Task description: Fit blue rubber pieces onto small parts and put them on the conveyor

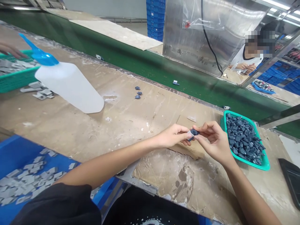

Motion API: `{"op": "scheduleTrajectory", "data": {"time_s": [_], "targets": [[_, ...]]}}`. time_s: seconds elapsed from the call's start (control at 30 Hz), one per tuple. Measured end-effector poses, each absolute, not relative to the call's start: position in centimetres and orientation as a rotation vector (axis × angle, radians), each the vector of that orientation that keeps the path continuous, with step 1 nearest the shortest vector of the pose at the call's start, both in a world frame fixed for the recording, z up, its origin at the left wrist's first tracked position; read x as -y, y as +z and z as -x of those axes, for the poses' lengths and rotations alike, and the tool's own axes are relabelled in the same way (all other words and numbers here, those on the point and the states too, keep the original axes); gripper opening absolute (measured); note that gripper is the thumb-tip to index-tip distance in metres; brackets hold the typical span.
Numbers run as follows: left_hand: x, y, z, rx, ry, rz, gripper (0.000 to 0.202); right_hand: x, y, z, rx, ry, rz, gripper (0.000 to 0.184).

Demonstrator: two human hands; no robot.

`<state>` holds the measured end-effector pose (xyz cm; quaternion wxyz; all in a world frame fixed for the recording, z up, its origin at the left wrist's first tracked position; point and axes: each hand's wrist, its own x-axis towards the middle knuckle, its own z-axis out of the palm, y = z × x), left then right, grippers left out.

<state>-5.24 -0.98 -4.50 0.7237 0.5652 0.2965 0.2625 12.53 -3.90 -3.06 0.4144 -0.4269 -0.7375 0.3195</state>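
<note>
My left hand (174, 135) and my right hand (214, 137) meet over the worn workbench (131, 125), fingers pinched together on one small piece. That piece (192, 133) shows a grey part on the left-hand side and a dark blue part on the right-hand side. Just right of my right hand stands a teal basket (264, 165) heaped with several dark blue parts (243, 139). At lower left a blue bin (14, 153) holds several flat grey parts (25, 179).
A white squeeze bottle (70, 86) with a blue spout leans at left. Another teal basket (14, 78) of grey parts sits far left, another person's hand (10, 50) over it. Three loose dark parts (138, 92) lie mid-bench. A green conveyor belt (140, 62) runs behind; a person sits beyond it.
</note>
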Motion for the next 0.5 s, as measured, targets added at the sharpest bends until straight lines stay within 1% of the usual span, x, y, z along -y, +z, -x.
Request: {"op": "scheduleTrajectory", "data": {"time_s": [0.07, 0.13, 0.17, 0.2, 0.27, 0.3, 0.37, 0.5], "targets": [[1.3, -4.2, 5.2, -0.671, 0.616, -1.301, 0.022, 3.9, -3.0, -12.3, 2.051, 0.555, 1.103, 0.034], [1.6, -4.0, 5.3, -0.693, 0.650, -1.391, 0.023, 3.9, -2.9, -12.1, 2.274, 0.191, 1.135, 0.046], [1.8, -3.8, 5.3, -0.709, 0.654, -1.435, 0.023, 3.9, -3.0, -11.9, 2.352, 0.017, 1.145, 0.045], [2.0, -3.7, 5.3, -0.726, 0.654, -1.467, 0.024, 3.9, -3.0, -11.7, 2.397, -0.130, 1.147, 0.038], [2.6, -3.5, 5.2, -0.743, 0.651, -1.486, 0.027, 4.2, -3.0, -11.4, 2.418, -0.328, 1.148, 0.025], [3.0, -3.4, 5.1, -0.745, 0.652, -1.483, 0.028, 4.3, -2.8, -11.3, 2.414, -0.390, 1.153, 0.022], [3.5, -3.0, 4.9, -0.740, 0.658, -1.464, 0.029, 4.7, -2.4, -11.2, 2.397, -0.463, 1.178, 0.021], [3.7, -2.1, 4.5, -0.737, 0.700, -1.472, 0.024, 5.5, -1.4, -11.2, 2.311, -0.511, 1.275, 0.025]]}}
